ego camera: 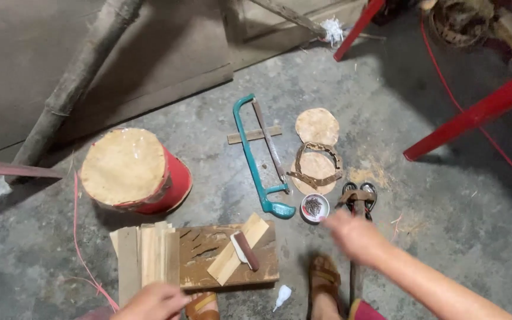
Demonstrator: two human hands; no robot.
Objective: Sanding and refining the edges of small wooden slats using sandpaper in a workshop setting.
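My right hand (354, 235) reaches out over the concrete floor, blurred, its fingertips close to a small white bowl of nails (314, 207); whether it holds anything is unclear. At the bottom edge, my left hand (152, 302) rests on a stack of thin wooden slats (146, 255). Beside the slats lies a worn wooden board (208, 261) with a light wood strip (239, 248) and a knife with a brown handle (246, 250) on top. A teal hacksaw (259, 160) lies beyond the board.
A red drum with a pale skin top (134, 172) stands at left. Two round pale discs (317, 145) with a brown strap lie by the saw. A small glue bottle (282, 296), sandals (360, 198), red legs (475, 115) and a rough pole (75, 80) surround the spot.
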